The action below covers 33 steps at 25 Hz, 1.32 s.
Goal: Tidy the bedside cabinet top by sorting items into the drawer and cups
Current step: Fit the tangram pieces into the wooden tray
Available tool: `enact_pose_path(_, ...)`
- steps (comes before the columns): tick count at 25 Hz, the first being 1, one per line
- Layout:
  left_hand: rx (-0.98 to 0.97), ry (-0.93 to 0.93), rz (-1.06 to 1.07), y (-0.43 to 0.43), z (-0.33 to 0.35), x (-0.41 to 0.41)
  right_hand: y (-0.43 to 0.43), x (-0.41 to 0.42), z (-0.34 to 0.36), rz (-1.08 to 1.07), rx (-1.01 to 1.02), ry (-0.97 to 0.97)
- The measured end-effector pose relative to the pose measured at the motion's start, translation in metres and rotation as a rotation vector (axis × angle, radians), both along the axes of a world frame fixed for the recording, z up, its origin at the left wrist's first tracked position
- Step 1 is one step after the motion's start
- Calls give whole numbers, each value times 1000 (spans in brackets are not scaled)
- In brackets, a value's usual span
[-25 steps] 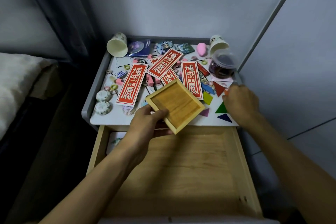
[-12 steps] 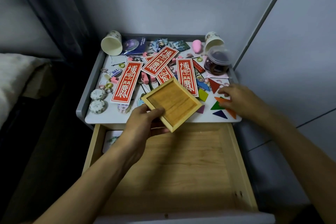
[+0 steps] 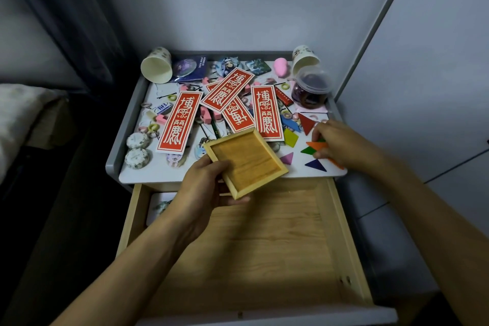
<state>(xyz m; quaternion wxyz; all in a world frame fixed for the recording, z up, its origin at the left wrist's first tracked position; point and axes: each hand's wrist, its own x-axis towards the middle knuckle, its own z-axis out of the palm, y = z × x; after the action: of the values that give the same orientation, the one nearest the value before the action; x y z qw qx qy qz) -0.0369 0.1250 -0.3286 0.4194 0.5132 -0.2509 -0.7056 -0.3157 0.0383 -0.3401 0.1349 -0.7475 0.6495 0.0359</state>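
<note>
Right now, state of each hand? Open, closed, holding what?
Left hand: grips the wooden tray over the open drawer.
Right hand: pinches the orange triangle on the cabinet top.

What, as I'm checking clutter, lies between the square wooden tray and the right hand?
Head view: a flat pink triangle, a green triangle and a dark blue triangle lie there; the right hand pinches an orange triangle.

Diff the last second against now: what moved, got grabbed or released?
Right grip: fingers, stretched out flat half a second ago, have curled in and appear to pinch the orange triangle. Nothing released. Left grip holds the wooden tray over the open drawer as before; everything else looks unmoved.
</note>
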Motion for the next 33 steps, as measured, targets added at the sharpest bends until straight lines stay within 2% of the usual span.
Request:
enact_pose_path(6, 1, 22, -27, 0, -2, 1, 2, 4, 1, -87, -59, -53)
enact_pose_path(10, 2, 45, -39, 0, -1, 3, 4, 16, 16, -133, -111, -22)
enact_pose_path(11, 9, 54, -36, 0, 0, 3, 7, 21, 23, -134, -174, -70)
enact_pose_path(13, 10, 58, -38, 0, 0, 4, 21, 38, 41, -96, -324, -312)
enact_pose_path(14, 5, 61, -43, -1, 1, 4, 30, 49, 51, -50, -317, -466)
enact_pose_path(16, -5, 73, -69, -1, 3, 4, 49, 75, 64, 83, -126, -660)
enact_pose_path(17, -5, 81, -93, 0, 4, 4, 55, 87, 63, 152, -35, -666)
enact_pose_path(19, 6, 96, -142, 3, 5, 3, 61, 102, 53, 235, 15, -608)
enact_pose_path(22, 1, 119, -181, 5, 8, 6, 63, 110, 45, 202, -27, -655)
enact_pose_path(26, -21, 120, -177, 6, 9, 7, 60, 112, 44, 154, 35, -737)
enact_pose_path(30, -25, 120, -135, 5, 8, 9, 58, 113, 42, 166, 11, -759)
enact_pose_path(33, -38, 110, -99, 3, 7, 10, 59, 110, 48, 53, 25, -945)
